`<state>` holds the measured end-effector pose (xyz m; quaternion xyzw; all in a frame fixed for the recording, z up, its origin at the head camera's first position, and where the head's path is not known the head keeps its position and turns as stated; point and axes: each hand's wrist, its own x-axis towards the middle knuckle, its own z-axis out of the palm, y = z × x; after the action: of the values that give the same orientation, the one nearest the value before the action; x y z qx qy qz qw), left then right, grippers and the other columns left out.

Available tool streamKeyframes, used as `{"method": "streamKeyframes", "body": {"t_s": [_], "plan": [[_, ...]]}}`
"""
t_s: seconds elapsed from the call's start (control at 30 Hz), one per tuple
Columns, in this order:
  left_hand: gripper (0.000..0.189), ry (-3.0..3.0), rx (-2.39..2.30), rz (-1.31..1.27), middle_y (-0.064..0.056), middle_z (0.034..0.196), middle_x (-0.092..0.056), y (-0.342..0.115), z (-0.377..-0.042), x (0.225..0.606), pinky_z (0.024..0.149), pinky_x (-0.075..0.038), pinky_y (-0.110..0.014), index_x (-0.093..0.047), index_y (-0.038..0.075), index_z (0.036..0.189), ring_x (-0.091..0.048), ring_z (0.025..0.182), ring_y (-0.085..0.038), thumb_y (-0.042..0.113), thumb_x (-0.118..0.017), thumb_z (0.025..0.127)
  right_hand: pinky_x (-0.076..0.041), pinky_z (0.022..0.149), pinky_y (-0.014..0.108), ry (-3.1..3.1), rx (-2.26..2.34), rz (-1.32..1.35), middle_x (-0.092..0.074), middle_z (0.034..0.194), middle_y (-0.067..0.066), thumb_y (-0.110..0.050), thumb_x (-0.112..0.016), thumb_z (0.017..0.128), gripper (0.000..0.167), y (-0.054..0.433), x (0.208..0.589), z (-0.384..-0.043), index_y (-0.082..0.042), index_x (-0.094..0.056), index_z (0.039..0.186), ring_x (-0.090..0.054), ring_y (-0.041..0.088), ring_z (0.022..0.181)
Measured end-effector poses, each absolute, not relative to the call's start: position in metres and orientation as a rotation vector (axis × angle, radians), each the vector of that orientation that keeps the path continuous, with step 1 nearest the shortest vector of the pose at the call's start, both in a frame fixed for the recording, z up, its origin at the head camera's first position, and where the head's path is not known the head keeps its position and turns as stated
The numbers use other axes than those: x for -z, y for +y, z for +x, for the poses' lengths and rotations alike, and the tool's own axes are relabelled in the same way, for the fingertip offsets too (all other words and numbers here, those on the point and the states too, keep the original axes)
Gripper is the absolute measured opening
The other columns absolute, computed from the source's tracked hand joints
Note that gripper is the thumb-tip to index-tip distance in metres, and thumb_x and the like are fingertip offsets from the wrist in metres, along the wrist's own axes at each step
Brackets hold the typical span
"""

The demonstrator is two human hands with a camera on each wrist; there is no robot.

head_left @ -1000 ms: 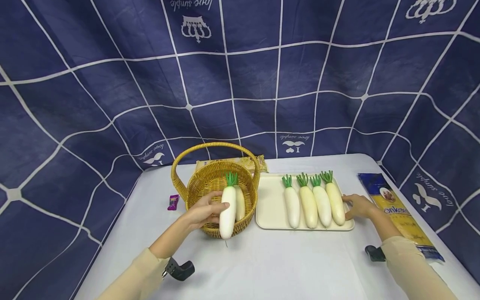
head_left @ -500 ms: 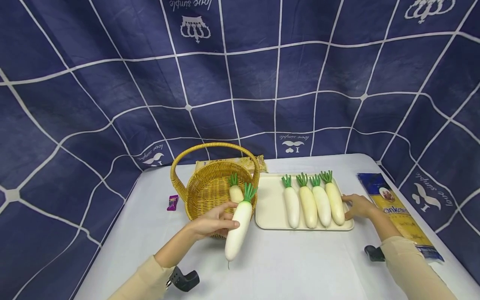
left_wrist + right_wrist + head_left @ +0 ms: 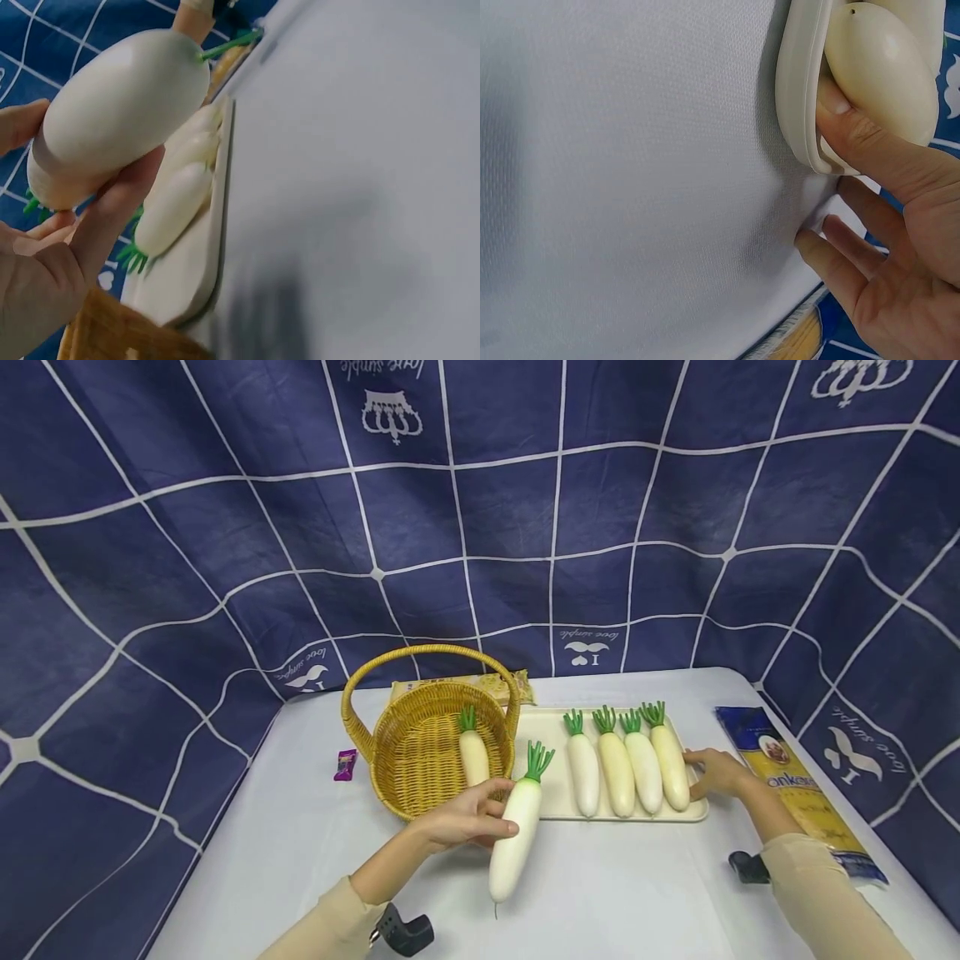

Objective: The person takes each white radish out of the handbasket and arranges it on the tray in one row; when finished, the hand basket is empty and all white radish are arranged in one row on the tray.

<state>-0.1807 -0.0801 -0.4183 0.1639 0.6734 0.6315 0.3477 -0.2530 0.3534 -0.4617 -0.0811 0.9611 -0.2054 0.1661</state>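
Note:
My left hand (image 3: pixel 467 817) grips a white radish (image 3: pixel 516 842) by its middle, in front of the basket's right side. The radish tilts, its green leaf stubs up and to the right; in the left wrist view its pale body (image 3: pixel 120 112) lies between thumb and fingers. One yellowish radish (image 3: pixel 473 758) lies in the wicker basket (image 3: pixel 412 764). Several white and cream radishes stand side by side in the cream tray (image 3: pixel 536 752). At the tray's right end, my right hand (image 3: pixel 717 773) holds the rim, thumb (image 3: pixel 840 112) inside beside the last radish and fingers outside.
A blue and yellow packet (image 3: pixel 802 785) lies right of the tray. Behind the basket is a yellow patterned packet (image 3: pixel 517 687); a small purple wrapped sweet (image 3: pixel 346 765) lies to its left. The basket's tall handle (image 3: pixel 431 649) arches over it. A blue curtain (image 3: pixel 495 527) hangs behind the table.
My left hand has carried the white radish from over the basket to the right and toward me, tilting its leaves rightward. The right hand stays at the tray.

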Motion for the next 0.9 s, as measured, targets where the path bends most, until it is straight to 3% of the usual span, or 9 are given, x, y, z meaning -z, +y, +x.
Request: {"method": "streamKeyframes", "body": {"t_s": [0.47, 0.9], "plan": [[0.068, 1.929, -1.766, 0.273, -0.017, 0.101, -0.063, -0.034, -0.18, 0.437, 0.07, -0.056, -0.037, -0.03, 0.0, 0.14, -0.064, 0.082, -0.022, 0.012, -0.066, 0.084, -0.032, 0.094, 0.068, 2.721, 0.599, -0.196, -0.04, 0.13, 0.039, -0.012, -0.08, 0.068, 0.073, 0.352, 0.462, -0.254, 0.014, -0.046, 0.127, -0.033, 0.06, 0.118], [0.065, 2.155, -1.863, 0.078, -0.017, 0.091, -0.066, -0.002, -0.193, 0.458, 0.059, -0.052, -0.028, -0.033, -0.006, 0.135, -0.062, 0.071, -0.018, 0.013, -0.068, 0.083, -0.031, 0.094, 0.069, 2.724, 0.614, -0.194, -0.04, 0.13, 0.039, -0.013, -0.08, 0.067, 0.074, 0.352, 0.463, -0.253, 0.014, -0.047, 0.127, -0.033, 0.061, 0.118]]}}
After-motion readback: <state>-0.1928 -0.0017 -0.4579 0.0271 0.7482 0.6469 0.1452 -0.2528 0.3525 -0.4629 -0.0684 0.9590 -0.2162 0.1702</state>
